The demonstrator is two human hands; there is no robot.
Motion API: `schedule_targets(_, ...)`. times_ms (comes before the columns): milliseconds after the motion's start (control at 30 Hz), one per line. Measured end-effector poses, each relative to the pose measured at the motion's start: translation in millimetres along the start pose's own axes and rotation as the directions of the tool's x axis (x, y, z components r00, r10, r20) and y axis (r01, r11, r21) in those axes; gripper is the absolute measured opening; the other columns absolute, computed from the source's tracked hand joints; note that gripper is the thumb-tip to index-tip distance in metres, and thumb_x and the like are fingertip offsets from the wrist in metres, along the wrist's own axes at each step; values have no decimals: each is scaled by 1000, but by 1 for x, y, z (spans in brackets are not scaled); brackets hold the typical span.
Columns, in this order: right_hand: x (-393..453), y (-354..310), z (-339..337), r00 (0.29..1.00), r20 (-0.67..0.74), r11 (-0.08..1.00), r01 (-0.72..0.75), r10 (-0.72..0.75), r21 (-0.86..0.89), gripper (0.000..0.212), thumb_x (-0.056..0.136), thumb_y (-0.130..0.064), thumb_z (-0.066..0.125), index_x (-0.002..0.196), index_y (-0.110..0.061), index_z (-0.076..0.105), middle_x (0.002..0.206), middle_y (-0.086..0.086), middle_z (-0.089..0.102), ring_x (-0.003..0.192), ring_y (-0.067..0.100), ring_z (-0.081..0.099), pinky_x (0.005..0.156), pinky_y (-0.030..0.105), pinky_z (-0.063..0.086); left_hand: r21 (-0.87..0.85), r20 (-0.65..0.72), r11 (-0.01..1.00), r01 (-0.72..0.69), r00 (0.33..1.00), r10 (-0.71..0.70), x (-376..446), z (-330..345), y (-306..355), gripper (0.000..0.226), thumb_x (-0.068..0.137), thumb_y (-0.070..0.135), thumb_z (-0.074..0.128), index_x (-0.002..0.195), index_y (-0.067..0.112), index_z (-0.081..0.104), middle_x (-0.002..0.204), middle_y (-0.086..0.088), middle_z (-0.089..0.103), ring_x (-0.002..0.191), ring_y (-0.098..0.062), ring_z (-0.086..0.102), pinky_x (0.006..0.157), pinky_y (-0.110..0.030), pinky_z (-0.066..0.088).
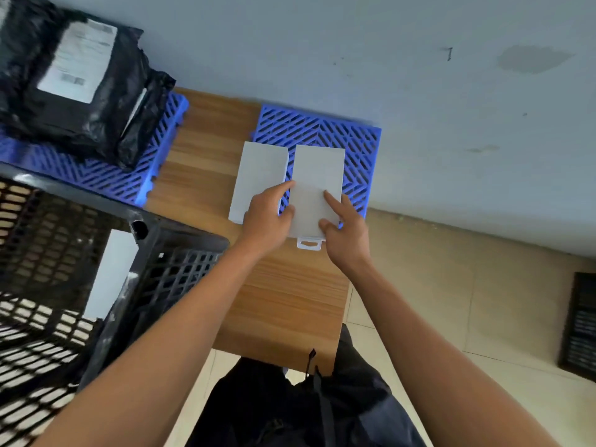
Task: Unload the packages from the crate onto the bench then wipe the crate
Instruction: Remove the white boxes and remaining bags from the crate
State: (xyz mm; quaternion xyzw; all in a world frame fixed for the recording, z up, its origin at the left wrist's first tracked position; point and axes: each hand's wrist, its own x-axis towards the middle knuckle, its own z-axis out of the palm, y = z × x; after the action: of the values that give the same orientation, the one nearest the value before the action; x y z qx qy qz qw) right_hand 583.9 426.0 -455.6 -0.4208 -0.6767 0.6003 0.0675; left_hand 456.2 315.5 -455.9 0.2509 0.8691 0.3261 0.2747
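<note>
Wooden worktop [283, 295] carries a flat white package [317, 175] (hang tab nearest), pinched between left hand [267, 221] and right hand [346, 233] fingers.

both hands [266, 217] [346, 235] hold a white package [317, 175] over the blue mat [361, 140] on the bench [290, 295].

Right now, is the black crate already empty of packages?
No, one white package is in view inside the black crate, while both hands are on another white package on the bench.
</note>
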Motion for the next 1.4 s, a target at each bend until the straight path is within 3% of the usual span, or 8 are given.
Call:
schedule_targets(67,10,7,7,1000,11,1000,-3,4,-3,56,95,3,57,146,-20,53,143,-13,47,115,4,52,75,-2,40,214,11,976,26,1000,-29,7,-2,-10,52,99,20,58,150,23,47,151,-6,49,142,-28,40,111,-50,39)
schedule_targets(133,17,14,15,1000,26,1000,4,-4,-9,56,95,3,57,147,-17,52,144,-6,48,114,4,53,73,-1,41,357,36,929,99,992,-119,8,-3,-17,57,100,28,57,154,30,39,163,-9,31,151,-33,20,118,-56,25)
schedule_targets(267,21,26,30,999,45,999,20,-19,-32,56,96,1,57,149,-15,49,143,-6,47,105,-19,51,74,0,44,432,104,897,97,982,-156,7,2,-27,64,101,35,53,159,31,27,169,-9,12,155,-32,4,121,-57,17)
schedule_targets(533,24,42,39,996,56,985,76,-68,-158,56,101,-10,57,152,-24,42,163,4,29,133,6,46,86,-4,39,505,111,863,12,991,-79,1,11,-39,66,100,30,55,158,38,24,170,-8,-1,156,-31,-8,122,-60,11)
schedule_targets(600,26,43,41,996,54,976,80,-71,-201,56,101,-13,57,153,-27,40,164,6,27,135,15,49,91,4,44,522,119,853,-1,990,-72,0,14,-43,65,101,31,53,157,41,22,170,-7,-6,155,-31,-12,122,-60,8)
schedule_targets(700,29,43,43,993,59,947,116,-103,-300,57,101,-11,55,154,-22,37,163,9,28,133,26,51,101,37,53,539,113,842,-15,992,-54,0,18,-47,66,101,33,54,157,42,21,169,-7,-9,155,-31,-14,122,-60,7)
schedule_targets(1000,28,42,42,988,96,834,156,-124,-529,58,102,-21,53,156,-25,33,167,13,11,144,34,34,106,56,44,559,77,828,-41,997,-3,-4,20,-50,60,101,34,55,155,39,30,169,-7,2,156,-32,-6,121,-61,10)
schedule_targets(1400,0,44,34,988,104,793,153,-113,-589,56,99,-17,58,152,-22,42,165,11,23,143,34,36,111,49,40,575,93,809,-122,992,84,-32,15,-49,47,100,29,56,146,27,49,155,-10,36,148,-33,24,110,-60,32)
